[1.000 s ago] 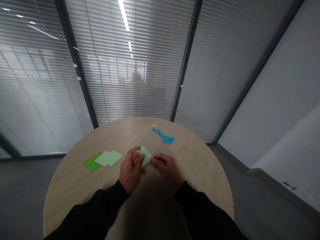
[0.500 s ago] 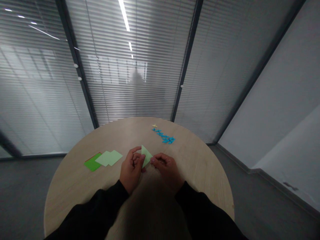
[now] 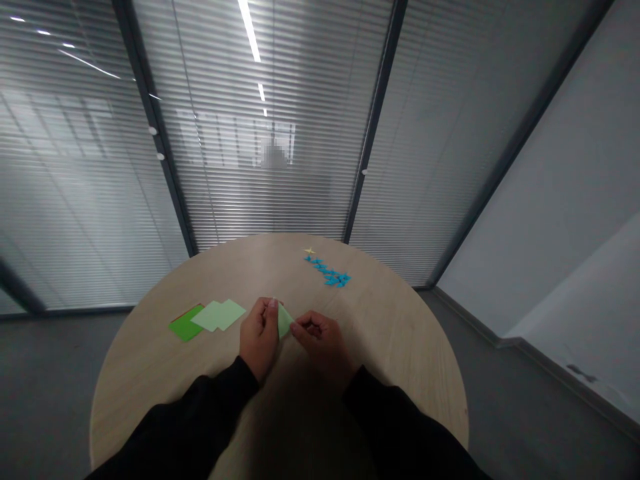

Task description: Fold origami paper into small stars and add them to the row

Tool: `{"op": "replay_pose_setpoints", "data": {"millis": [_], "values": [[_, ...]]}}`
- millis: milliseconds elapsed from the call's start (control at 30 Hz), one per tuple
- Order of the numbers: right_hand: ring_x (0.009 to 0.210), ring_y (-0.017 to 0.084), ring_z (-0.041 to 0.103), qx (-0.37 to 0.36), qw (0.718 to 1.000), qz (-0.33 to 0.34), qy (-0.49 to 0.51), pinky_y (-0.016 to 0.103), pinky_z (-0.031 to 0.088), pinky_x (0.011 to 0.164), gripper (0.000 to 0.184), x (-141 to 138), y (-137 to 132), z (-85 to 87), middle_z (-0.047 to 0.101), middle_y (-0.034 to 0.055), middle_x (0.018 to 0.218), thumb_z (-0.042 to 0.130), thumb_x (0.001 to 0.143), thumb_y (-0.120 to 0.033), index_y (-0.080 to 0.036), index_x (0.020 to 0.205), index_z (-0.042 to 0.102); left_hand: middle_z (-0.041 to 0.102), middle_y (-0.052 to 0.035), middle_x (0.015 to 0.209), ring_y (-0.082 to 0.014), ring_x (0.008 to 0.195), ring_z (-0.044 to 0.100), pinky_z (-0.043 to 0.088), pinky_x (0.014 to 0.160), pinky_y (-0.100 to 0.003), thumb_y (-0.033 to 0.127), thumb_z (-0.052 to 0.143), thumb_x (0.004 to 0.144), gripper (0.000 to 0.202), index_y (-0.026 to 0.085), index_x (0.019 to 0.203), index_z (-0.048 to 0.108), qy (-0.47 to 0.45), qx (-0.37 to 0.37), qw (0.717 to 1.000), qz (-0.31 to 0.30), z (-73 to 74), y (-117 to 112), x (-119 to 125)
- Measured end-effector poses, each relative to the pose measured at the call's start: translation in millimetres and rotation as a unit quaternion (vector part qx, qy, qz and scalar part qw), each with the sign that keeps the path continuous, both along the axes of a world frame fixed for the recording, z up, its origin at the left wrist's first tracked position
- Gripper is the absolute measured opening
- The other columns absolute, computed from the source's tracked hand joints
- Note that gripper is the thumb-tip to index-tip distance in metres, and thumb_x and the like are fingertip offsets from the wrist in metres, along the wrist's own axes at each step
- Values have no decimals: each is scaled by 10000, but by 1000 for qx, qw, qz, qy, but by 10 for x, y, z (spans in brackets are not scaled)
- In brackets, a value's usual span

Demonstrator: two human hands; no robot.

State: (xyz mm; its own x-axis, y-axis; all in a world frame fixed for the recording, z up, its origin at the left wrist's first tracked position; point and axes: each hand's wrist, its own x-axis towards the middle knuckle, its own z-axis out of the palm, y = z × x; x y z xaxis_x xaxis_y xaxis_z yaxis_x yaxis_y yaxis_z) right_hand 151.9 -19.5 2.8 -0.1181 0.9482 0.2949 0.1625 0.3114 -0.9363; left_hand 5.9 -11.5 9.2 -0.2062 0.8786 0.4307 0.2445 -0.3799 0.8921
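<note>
A pale green sheet of paper [image 3: 284, 321], folded to a triangle, is held between my two hands above the table. My left hand [image 3: 260, 337] is closed on its left side, thumb up along the fold, covering much of it. At the paper's right corner my right hand [image 3: 323, 340] pinches with thumb and fingertips. Left of my hands lie pale green paper squares [image 3: 220, 315], overlapping a brighter green paper stack [image 3: 186, 325] with a thin red edge showing.
Several small blue folded paper pieces [image 3: 333, 276] lie in a slanting row toward the back of the round wooden table [image 3: 400, 333]. A pale yellow folded piece [image 3: 309, 251] sits at the row's far end. Beyond stand glass panels with blinds [image 3: 300, 200].
My left thumb has moved up along the paper's edge, and the hand now covers more of it. My right hand has shifted slightly left with the corner. The other papers have not moved.
</note>
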Motion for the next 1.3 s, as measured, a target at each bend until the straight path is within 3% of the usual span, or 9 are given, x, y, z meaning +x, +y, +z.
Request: {"op": "replay_pose_setpoints", "data": {"millis": [133,300,533,833,1033,1167,1300], "values": [[528,101,436,-28,999,-8,27,233,319,501,226,-52,-28,26,546,-26,631,661,819,-387,-181,732,628,497,44,594,-151,564,463,330,557,-262,428,467,972,300,209,804,586,47,22,999,16,7,32,-10],[552,104,443,-38,998,-17,44,234,337,521,230,-51,-28,28,533,-27,640,673,792,-384,-177,713,613,504,47,590,-148,557,465,334,538,-254,457,459,972,325,196,845,607,56,4,998,-15,-1,74,-25],[521,96,414,-52,998,-9,44,232,304,498,224,-58,-26,-3,513,-38,617,670,786,-383,-178,716,611,522,45,601,-145,567,472,347,545,-250,459,484,964,325,187,852,623,74,20,997,14,14,104,-56],[592,121,499,-62,996,3,56,249,387,574,212,-41,13,-51,575,-17,658,664,797,-369,-177,721,618,545,34,626,-151,588,499,363,569,-259,435,450,984,318,191,841,594,99,38,994,21,1,122,-48],[591,122,494,-62,996,45,39,253,395,574,235,-26,44,-96,581,-14,678,661,827,-404,-175,782,637,578,28,649,-149,602,525,369,589,-262,431,443,988,320,188,866,613,125,25,991,-38,-33,104,-56],[608,131,506,-44,997,16,62,259,411,590,246,3,67,-102,573,-17,672,665,832,-413,-185,755,614,533,45,597,-141,556,489,348,543,-251,480,453,973,357,189,847,618,115,-9,990,-79,-33,85,-61],[633,142,523,-47,997,-2,62,261,423,589,234,22,83,-90,581,-8,686,669,820,-405,-188,752,615,503,50,551,-138,525,477,319,528,-249,481,449,966,381,190,776,605,160,-24,983,-91,-23,75,-67]]}}
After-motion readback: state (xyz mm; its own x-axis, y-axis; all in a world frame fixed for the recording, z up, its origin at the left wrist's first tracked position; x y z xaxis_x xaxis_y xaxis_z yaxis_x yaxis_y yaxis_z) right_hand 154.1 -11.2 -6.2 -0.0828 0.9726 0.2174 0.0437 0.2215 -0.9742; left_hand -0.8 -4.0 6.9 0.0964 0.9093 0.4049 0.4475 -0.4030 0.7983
